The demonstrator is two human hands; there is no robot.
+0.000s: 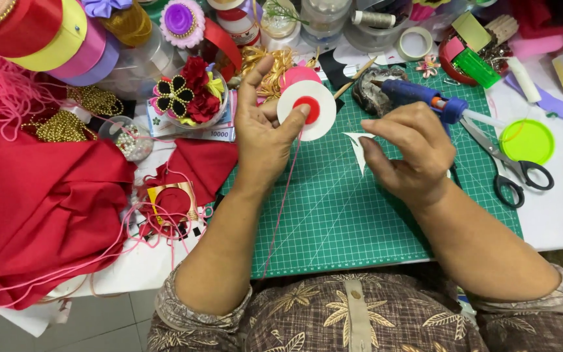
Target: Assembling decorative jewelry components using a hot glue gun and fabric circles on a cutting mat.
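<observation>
The left hand [262, 133] holds a white disc [307, 109] with a red centre just above the middle of the frame, fingers [250, 85] up behind it and the thumb pressed on the red centre. A thin pink cord [283, 202] hangs from the disc down over the green mat [333, 215] toward the lower edge.

The right hand [412, 153] hovers just right of the disc, fingers curled in with the tips drawn together; they seem to pinch something small, perhaps the cord's end, but the view does not show it. A white paper scrap [358, 148] lies on the mat just left of that hand.

Behind the right hand, a blue glue gun [425, 96] rests on the mat, and black-handled scissors [513, 168] lie to its right beside a lime lid [527, 141]. Red cloth [40, 208] fills the left of the worktop [562, 215], with ribbon rolls [53, 32] in the upper left corner.
</observation>
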